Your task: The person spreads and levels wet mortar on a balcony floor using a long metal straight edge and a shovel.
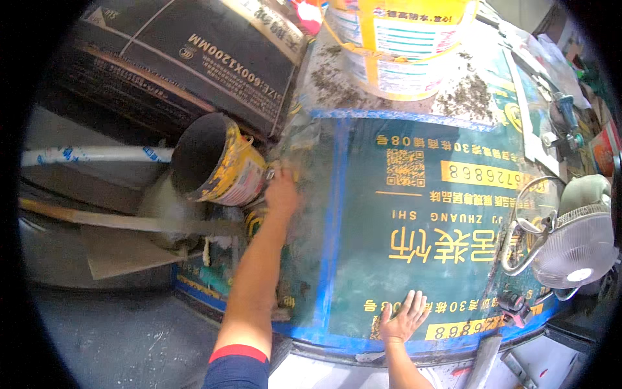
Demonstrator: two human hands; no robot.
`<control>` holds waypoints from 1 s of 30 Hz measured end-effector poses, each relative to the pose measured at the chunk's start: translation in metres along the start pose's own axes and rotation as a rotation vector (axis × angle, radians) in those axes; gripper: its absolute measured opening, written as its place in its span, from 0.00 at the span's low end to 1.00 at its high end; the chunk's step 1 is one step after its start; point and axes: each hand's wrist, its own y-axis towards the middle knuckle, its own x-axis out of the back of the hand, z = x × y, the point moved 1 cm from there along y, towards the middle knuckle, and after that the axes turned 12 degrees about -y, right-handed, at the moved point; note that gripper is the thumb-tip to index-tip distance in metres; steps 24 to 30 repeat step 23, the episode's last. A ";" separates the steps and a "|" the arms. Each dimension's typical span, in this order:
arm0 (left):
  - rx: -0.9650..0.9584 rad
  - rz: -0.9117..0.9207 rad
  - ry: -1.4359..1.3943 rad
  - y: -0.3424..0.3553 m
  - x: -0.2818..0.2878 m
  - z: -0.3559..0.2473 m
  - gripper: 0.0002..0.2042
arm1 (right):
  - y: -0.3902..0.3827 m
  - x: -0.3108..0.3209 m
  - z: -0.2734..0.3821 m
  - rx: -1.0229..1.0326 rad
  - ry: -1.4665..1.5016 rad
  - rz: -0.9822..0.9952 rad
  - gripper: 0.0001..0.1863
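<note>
Far forward, my left hand (282, 187) is beside the base of a yellow bucket (240, 172), fingers curled in. A small greyish bit shows at the fingertips; what it is I cannot make out. The bucket has a dark inside and a smeared rim, and looks tilted to the left. Closer to the near edge, my right hand (405, 318) rests with fingers spread on a green printed sheet (363, 214). It holds nothing.
A large yellow and white bucket (402, 58) stands at the far side on a stained patch. Black cartons (194, 65) lie far left, near a white pipe (97, 155). At right sit a grey fan (573, 246), a power tool (567, 113) and a dark red-and-black tool (515, 308).
</note>
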 end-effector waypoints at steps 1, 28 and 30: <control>-0.022 0.016 0.124 0.014 -0.004 0.014 0.31 | -0.001 -0.004 -0.001 0.011 0.018 -0.009 0.43; 0.118 0.205 -1.410 -0.469 0.009 -0.105 0.11 | -0.010 0.002 -0.004 0.007 0.124 -0.049 0.49; 0.118 0.205 -1.410 -0.469 0.009 -0.105 0.11 | -0.010 0.002 -0.004 0.007 0.124 -0.049 0.49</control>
